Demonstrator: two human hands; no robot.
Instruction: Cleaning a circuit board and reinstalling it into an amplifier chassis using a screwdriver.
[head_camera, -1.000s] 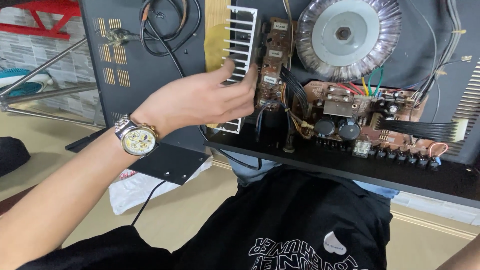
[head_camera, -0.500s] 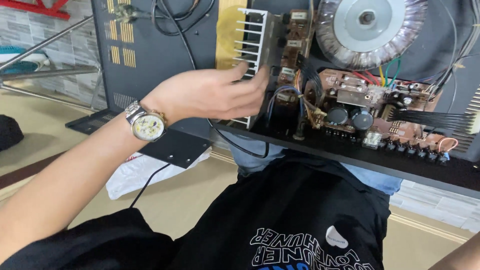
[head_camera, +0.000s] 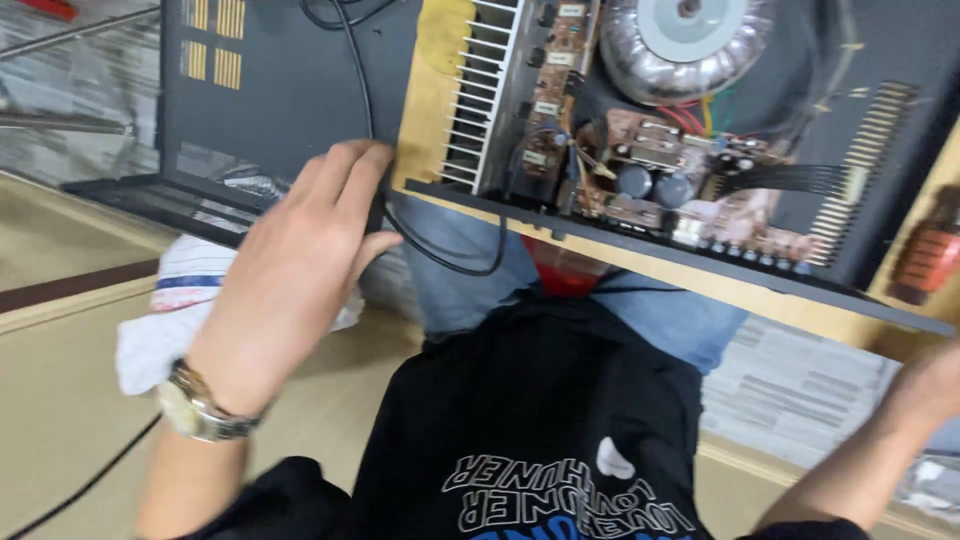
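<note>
Two changes stand out to us against half a second ago: our left hand (head_camera: 300, 270) has come away from the white heat-sink fins (head_camera: 480, 95) and now hangs lower and further left, and the opened amplifier chassis (head_camera: 640, 250) sits higher and further right in view. That hand is open and holds nothing, back toward us, fingers loosely together and pointing up. Its fingertips (head_camera: 360, 160) lie at the black cable (head_camera: 440, 255) that loops down over the chassis's near edge; we cannot tell whether they touch it. A wristwatch (head_camera: 200, 410) sits on the wrist. Our right hand (head_camera: 930, 385) shows only as a blur at the right edge, so we cannot tell how it is set. The chassis rests across our lap, its round transformer (head_camera: 685, 45) at the top.
</note>
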